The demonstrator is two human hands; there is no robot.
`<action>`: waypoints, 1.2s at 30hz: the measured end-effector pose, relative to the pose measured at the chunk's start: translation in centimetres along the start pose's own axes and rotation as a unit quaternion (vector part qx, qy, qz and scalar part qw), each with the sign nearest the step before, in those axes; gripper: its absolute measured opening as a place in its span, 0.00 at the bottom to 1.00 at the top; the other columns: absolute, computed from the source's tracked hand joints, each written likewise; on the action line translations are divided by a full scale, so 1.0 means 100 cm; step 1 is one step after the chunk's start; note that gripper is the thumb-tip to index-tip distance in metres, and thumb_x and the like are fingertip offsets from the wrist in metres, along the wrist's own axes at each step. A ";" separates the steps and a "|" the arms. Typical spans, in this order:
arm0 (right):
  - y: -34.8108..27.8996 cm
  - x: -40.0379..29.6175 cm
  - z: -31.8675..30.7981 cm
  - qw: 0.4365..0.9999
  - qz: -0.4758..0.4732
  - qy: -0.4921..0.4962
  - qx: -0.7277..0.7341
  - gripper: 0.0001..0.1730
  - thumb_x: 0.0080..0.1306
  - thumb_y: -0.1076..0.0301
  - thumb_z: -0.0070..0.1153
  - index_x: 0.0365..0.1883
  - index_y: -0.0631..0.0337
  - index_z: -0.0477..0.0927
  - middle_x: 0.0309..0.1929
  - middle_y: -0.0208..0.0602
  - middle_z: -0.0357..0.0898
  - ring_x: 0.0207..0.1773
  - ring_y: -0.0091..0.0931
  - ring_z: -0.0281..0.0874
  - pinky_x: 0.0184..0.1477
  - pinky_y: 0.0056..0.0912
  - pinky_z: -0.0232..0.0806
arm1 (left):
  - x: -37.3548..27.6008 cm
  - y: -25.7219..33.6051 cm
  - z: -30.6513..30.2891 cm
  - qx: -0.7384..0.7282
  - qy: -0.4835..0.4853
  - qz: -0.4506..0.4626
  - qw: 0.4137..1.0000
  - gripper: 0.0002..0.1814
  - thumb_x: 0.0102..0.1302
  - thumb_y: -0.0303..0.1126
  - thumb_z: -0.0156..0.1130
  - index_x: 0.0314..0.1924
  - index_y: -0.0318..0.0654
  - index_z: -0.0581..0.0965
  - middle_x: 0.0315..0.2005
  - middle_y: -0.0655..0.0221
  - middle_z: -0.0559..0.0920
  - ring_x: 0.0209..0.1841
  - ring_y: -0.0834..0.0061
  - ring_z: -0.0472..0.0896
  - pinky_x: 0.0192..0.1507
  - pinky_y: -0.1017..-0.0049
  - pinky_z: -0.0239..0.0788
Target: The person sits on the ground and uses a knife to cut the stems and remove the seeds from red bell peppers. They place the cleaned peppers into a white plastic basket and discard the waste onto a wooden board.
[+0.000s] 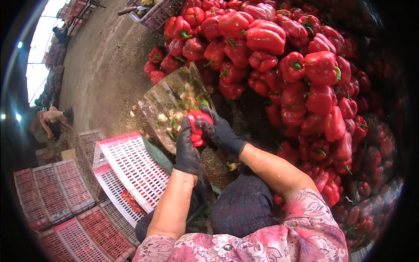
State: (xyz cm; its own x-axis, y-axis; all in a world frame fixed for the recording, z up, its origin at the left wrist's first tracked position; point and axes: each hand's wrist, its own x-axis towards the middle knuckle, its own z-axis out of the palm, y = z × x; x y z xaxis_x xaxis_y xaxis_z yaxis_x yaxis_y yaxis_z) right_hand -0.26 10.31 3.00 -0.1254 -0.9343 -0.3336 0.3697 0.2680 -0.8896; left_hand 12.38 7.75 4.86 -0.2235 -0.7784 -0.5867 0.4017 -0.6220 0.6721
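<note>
My left hand, in a dark glove, grips a red bell pepper from its left side. My right hand, gloved too, is at the pepper's right side with a small knife, whose blade shows by the fingers near the pepper's upper end; the handle is hidden in the glove. Beneath and beyond the hands lies a worn scoop-like board strewn with pepper cores, seeds and green stem bits. A large heap of whole red bell peppers rises beyond and to the right.
White and pink slatted plastic crates stand close at left, red pieces inside one. More crates are at lower left. Another crate at the top bears a knife with a wooden handle. A person sits far left; mesh netting borders the heap at right.
</note>
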 end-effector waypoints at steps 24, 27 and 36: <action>0.018 -0.003 -0.003 0.989 -0.034 -0.044 0.134 0.36 0.65 0.62 0.63 0.69 0.55 0.64 0.53 0.31 0.78 0.55 0.21 0.72 0.56 0.28 0.66 | 0.012 0.008 0.000 -0.075 -0.049 -0.072 0.993 0.31 0.69 0.53 0.55 0.63 0.39 0.67 0.53 0.66 0.77 0.52 0.67 0.78 0.56 0.65 0.73; 0.032 -0.002 -0.007 0.998 -0.045 -0.018 0.050 0.33 0.65 0.62 0.62 0.67 0.56 0.66 0.51 0.35 0.80 0.51 0.23 0.75 0.53 0.31 0.69 | 0.004 0.005 0.013 -0.050 -0.050 -0.043 0.997 0.29 0.71 0.54 0.49 0.62 0.40 0.69 0.50 0.67 0.79 0.50 0.69 0.79 0.56 0.67 0.71; 0.009 -0.011 -0.002 0.998 0.019 0.061 -0.013 0.17 0.67 0.63 0.57 0.51 0.61 0.75 0.40 0.39 0.83 0.42 0.25 0.79 0.46 0.33 0.70 | 0.006 -0.016 -0.003 0.090 0.036 0.038 0.995 0.20 0.74 0.40 0.46 0.62 0.46 0.68 0.47 0.71 0.78 0.44 0.80 0.79 0.44 0.76 0.75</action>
State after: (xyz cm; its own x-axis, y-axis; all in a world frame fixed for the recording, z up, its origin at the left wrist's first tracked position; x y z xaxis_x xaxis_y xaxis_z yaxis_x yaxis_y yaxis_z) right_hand 0.04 11.66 2.55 -0.2238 -0.8884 -0.4008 0.3531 0.3094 -0.8830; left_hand 11.87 8.29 3.32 -0.1320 -0.8193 -0.5580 0.2484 -0.5723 0.7815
